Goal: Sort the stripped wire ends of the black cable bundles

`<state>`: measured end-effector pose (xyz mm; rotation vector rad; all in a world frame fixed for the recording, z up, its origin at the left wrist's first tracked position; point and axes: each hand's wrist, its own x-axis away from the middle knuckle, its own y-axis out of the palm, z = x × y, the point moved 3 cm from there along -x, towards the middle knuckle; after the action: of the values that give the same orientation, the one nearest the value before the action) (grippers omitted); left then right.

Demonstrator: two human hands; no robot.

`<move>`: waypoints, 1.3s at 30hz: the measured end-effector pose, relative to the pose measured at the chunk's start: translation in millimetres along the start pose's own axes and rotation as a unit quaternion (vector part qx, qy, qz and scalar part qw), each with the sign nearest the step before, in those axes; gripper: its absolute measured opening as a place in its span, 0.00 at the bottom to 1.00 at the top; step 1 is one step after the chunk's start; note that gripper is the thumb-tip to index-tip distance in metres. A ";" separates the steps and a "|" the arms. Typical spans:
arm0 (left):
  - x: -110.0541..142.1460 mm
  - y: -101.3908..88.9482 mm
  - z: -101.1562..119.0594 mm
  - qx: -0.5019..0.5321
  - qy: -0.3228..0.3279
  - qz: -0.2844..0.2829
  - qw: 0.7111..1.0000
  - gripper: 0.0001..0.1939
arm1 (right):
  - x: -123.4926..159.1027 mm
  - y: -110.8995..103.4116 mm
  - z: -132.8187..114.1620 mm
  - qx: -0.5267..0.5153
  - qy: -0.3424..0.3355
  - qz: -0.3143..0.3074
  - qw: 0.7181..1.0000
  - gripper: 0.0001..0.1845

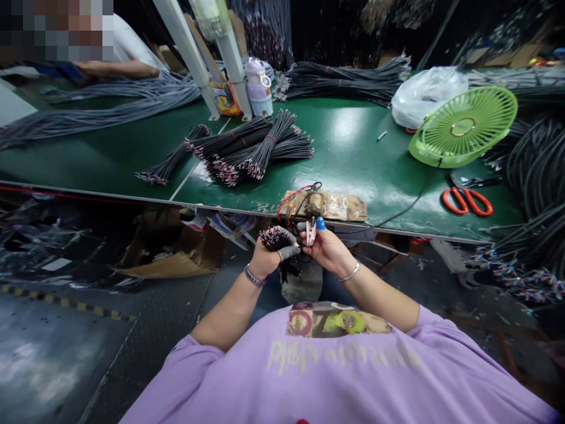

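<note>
My left hand [267, 256] is wrapped round a bundle of black cables [277, 237], its stripped wire ends pointing up. Grey covers sit on some of its fingertips. Close beside it, my right hand [329, 250] pinches a small pink clip [311, 234], and a blue cover [320, 224] caps its thumb. Just beyond both hands, a board [348, 207] with a brownish, glue-stained lump and red and black wires lies at the table edge. Part of the cable bundle hangs below my left hand. The fingertips behind the clip are partly hidden.
Tied black cable bundles [247, 147] lie on the green table [353, 141]. To the right are a green fan [463, 126], red-handled scissors [468, 201] and a plastic bag [426, 94]. A bottle [259, 88] stands by the post. Another person's arm [119, 69] is at far left.
</note>
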<state>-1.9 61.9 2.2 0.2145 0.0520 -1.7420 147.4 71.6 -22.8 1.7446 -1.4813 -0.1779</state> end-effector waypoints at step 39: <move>30.3 17.3 -22.3 0.023 -0.115 -0.034 0.992 0.14 | 37.3 -24.3 24.3 -0.026 0.091 -0.043 0.995 0.13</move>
<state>12.5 32.8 -23.5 0.0437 -0.1505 -1.8259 162.8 26.5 -40.2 1.7351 -1.2608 -0.0977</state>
